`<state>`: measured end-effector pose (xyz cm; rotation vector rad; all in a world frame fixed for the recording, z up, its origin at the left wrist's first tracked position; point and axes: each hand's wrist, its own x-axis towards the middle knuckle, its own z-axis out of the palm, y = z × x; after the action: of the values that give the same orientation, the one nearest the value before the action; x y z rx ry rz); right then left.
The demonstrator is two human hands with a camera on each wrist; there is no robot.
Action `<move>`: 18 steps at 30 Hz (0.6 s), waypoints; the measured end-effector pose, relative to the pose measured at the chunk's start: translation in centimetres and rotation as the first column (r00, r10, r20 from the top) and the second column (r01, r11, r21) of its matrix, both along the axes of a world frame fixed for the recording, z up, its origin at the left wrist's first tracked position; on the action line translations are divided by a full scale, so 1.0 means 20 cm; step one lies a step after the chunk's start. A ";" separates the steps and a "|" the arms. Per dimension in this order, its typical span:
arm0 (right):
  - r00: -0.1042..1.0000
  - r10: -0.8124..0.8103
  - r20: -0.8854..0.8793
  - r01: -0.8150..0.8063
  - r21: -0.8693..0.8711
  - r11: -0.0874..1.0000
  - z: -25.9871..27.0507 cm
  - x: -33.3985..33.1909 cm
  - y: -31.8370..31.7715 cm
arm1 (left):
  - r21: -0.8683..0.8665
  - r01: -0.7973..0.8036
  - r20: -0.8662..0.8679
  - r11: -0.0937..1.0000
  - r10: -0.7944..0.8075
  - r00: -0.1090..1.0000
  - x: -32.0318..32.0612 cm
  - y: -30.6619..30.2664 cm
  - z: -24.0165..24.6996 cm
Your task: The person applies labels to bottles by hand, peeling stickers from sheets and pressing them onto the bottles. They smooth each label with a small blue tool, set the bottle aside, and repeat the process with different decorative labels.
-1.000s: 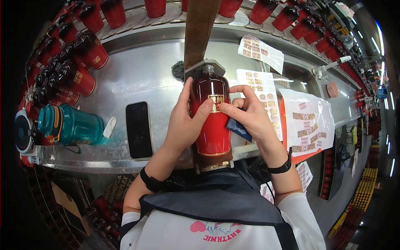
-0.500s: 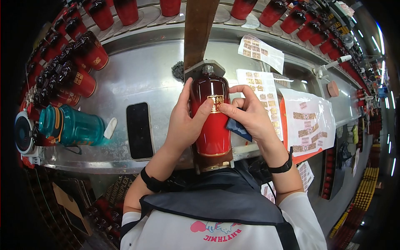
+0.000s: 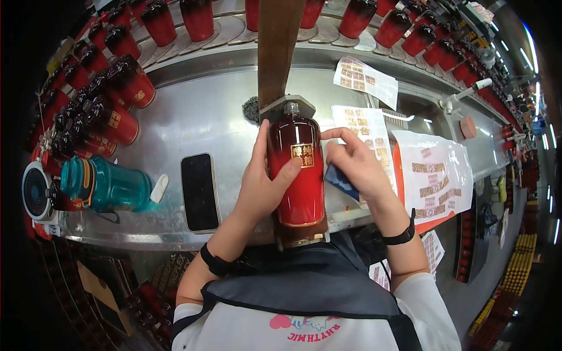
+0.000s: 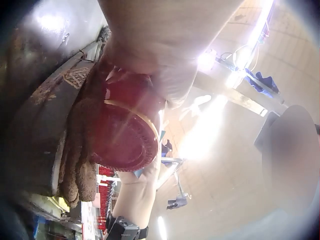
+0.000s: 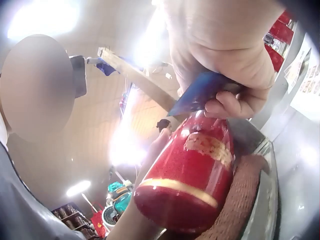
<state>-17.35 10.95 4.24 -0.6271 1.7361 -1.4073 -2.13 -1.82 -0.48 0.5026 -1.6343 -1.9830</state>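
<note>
A red bottle with a dark top [image 3: 300, 199] lies in a cradle, its clear neck away from the body. The left hand [image 3: 260, 181] grips its left side, thumb on the lower left of the gold label [image 3: 302, 153]. To the bottle's right, the right hand [image 3: 358, 167] holds a dark blue piece [image 3: 341, 182] in curled fingers, its index finger reaching to the bottle's right edge. The right wrist view shows the blue piece [image 5: 197, 95] over the bottle [image 5: 187, 185]. In the left wrist view the bottle's base [image 4: 125, 140] faces the camera beside brown padding [image 4: 79, 170].
A phone [image 3: 200, 192], teal jug [image 3: 114, 184] and white piece [image 3: 159, 188] lie left on the metal table [image 3: 193, 117]. Sheets of gold labels [image 3: 436, 175] are at right. A wooden post [image 3: 280, 52] stands beyond the bottle. Several red bottles [image 3: 196, 20] line the conveyor.
The right thumb has come off the label and the hand has drawn back slightly to the right. The left hand keeps its grip. Bottles on the conveyor have moved right, and the head view has shifted slightly.
</note>
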 end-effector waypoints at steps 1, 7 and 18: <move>0.999 -0.037 0.038 0.036 0.020 0.999 0.02 -0.03 0.00 | -0.021 0.014 -0.005 1.000 -0.014 1.000 0.00 0.01 -0.01; 0.999 0.042 -0.019 -0.043 -0.106 0.993 0.15 -0.12 -0.01 | 0.009 0.017 -0.019 1.000 -0.017 1.000 0.00 0.03 0.01; 0.822 0.314 -0.474 -0.368 -0.023 0.929 0.30 -0.09 -0.17 | -0.006 0.003 -0.027 1.000 -0.004 1.000 -0.01 0.03 0.01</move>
<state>-19.16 7.54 10.26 -1.3630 1.7835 -1.1625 -2.27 -1.31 -0.32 0.4693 -1.6259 -1.9782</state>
